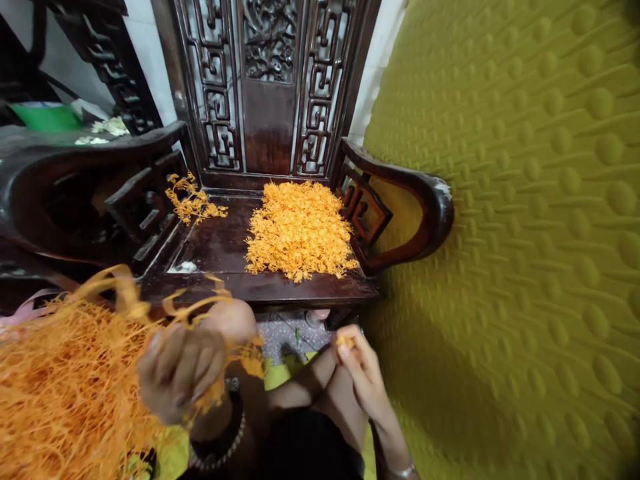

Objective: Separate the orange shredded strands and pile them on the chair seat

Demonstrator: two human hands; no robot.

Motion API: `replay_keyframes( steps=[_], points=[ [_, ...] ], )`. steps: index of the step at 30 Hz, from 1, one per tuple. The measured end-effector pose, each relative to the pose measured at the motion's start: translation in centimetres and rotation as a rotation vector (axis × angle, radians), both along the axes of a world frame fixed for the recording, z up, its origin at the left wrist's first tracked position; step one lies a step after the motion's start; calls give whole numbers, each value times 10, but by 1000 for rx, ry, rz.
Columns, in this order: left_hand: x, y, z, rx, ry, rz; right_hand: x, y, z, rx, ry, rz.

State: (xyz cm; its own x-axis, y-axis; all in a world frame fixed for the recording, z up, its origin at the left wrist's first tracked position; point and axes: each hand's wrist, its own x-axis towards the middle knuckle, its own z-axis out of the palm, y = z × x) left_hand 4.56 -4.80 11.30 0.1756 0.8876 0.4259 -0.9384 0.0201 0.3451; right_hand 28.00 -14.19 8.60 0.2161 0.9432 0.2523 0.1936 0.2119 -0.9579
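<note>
My left hand (183, 367), wearing beaded bracelets, is closed round a bunch of orange curly strands (247, 360); some loops stick up above the fist, blurred by motion. Beside and below it lies a large tangled heap of thin orange strands (65, 373). My right hand (361, 367) pinches a small orange piece (344, 341) between thumb and fingers, over my knee. On the seat of a dark carved wooden chair (210, 247) sits a thick, roughly square pile of orange curly pieces (300, 230). A smaller orange cluster (193, 200) lies near the left armrest.
The chair's curved right armrest (425, 227) stands close to a padded olive-yellow wall covering (525, 200). A green basin (45, 117) rests on a dark surface at the far left. Under the chair is a pinkish-topped container (316, 318) on speckled floor.
</note>
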Motion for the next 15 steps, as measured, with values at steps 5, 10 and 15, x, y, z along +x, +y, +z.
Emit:
replay_keyframes(
  steps=[5, 10, 15],
  points=[
    [41, -2, 13, -163, 15, -93, -1, 30, 60, 607, -197, -432],
    [41, 2, 4, -82, -28, -243, -2, 78, 92, 936, -295, -729],
    [40, 8, 1, -14, -101, -321, 29, 169, 57, 327, -573, -571]
  ],
)
